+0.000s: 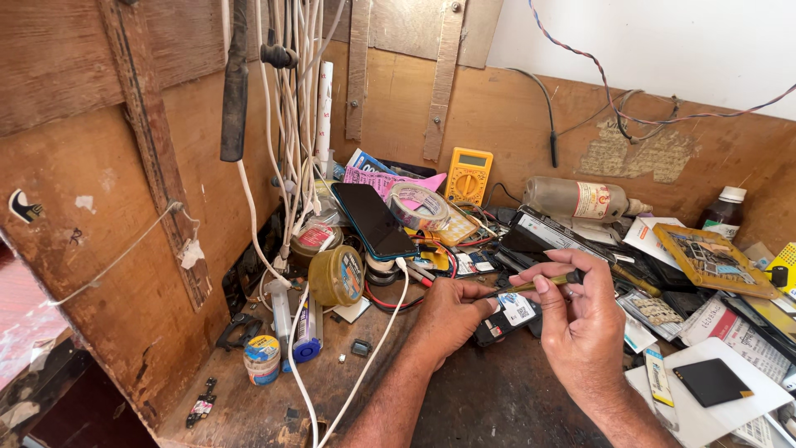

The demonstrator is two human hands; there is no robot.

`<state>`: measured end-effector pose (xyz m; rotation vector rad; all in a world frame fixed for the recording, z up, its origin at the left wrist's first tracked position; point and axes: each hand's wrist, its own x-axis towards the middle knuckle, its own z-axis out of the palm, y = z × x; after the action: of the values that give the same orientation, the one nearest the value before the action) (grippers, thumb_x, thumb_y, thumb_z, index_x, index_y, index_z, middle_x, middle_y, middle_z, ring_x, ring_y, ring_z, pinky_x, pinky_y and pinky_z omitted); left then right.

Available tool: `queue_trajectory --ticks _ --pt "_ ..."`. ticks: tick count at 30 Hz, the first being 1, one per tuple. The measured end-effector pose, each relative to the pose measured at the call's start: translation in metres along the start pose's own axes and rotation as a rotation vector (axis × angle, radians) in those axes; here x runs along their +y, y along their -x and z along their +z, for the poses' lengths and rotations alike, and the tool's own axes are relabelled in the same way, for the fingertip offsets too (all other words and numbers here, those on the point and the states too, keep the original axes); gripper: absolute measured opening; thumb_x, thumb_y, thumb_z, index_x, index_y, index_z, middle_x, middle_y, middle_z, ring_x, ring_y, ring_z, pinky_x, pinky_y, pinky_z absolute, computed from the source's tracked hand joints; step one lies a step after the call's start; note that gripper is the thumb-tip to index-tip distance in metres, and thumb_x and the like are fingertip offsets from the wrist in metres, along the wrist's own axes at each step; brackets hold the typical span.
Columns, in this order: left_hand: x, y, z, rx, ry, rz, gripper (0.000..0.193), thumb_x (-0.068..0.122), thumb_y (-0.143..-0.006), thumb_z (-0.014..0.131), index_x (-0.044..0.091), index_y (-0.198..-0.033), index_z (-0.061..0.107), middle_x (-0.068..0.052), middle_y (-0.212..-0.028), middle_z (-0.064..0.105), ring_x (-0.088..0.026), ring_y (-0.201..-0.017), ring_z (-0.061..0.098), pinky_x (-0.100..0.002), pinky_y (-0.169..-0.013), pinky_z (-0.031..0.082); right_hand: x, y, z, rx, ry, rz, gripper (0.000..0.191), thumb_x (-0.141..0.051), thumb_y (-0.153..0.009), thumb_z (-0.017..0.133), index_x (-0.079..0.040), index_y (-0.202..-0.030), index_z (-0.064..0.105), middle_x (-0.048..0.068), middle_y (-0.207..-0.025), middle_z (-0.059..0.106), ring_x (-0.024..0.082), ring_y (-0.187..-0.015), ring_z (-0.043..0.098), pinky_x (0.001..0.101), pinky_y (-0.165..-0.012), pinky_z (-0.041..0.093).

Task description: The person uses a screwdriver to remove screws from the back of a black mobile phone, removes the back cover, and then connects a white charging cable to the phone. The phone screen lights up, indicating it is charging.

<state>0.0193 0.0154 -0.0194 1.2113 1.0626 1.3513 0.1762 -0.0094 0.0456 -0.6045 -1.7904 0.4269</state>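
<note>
Gripping small black phone (506,319) left hand (448,319), right hand (580,319) pinching yellow-handled tool (554,283) above it; white-labelled battery showing, bare bench (489,406) just below.

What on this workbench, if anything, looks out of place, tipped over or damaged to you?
A clear bottle with a label lies on its side against the back wall. Behind it, a patch of the wooden wall is scraped and peeling. A smartphone sits tilted on top of clutter. The left hand and right hand hold a small dark device.
</note>
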Motion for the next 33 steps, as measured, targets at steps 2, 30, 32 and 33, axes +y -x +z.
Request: queue_trajectory --ticks 2,30,32,33 --pt "-0.0007 0.0001 -0.0003 0.003 -0.001 0.001 0.023 0.007 -0.088 0.072 -0.004 -0.108 0.077 -0.009 -0.09 0.079 -0.01 -0.073 0.07 -0.026 -0.066 0.056 0.0007 0.0004 0.0002 0.003 0.036 -0.005 0.029 0.006 -0.102 0.05 0.004 -0.13 0.042 0.017 -0.106 0.069 0.021 -0.1 0.074 0.0312 -0.085 0.063" --pt "0.0008 0.001 0.0001 -0.001 0.013 0.01 0.023 0.008 -0.088 0.071 -0.003 -0.108 0.078 -0.009 -0.088 0.079 -0.01 -0.071 0.07 -0.026 -0.064 0.057 0.0001 0.0013 0.0021 0.021 0.055 0.005 0.028 0.006 -0.101 0.051 0.005 -0.128 0.042 0.017 -0.107 0.069 0.02 -0.101 0.074 0.0308 -0.084 0.063" --pt "0.0002 0.0004 0.0002 -0.005 0.012 0.006 0.023 0.008 -0.088 0.072 -0.003 -0.108 0.078 -0.009 -0.088 0.079 -0.01 -0.071 0.07 -0.026 -0.063 0.057 0.0001 0.0016 0.0018 0.022 0.074 -0.016 0.028 0.006 -0.102 0.051 0.005 -0.128 0.043 0.017 -0.106 0.07 0.02 -0.1 0.074 0.0307 -0.085 0.062" --pt "0.0002 0.0002 0.0001 -0.008 0.011 0.005 0.023 0.008 -0.088 0.072 -0.003 -0.108 0.078 -0.009 -0.088 0.078 -0.01 -0.071 0.07 -0.026 -0.063 0.057 0.0001 0.0017 0.0019 0.024 0.083 -0.028 0.028 0.006 -0.102 0.051 0.005 -0.128 0.043 0.017 -0.106 0.07 0.021 -0.1 0.074 0.0307 -0.085 0.062"
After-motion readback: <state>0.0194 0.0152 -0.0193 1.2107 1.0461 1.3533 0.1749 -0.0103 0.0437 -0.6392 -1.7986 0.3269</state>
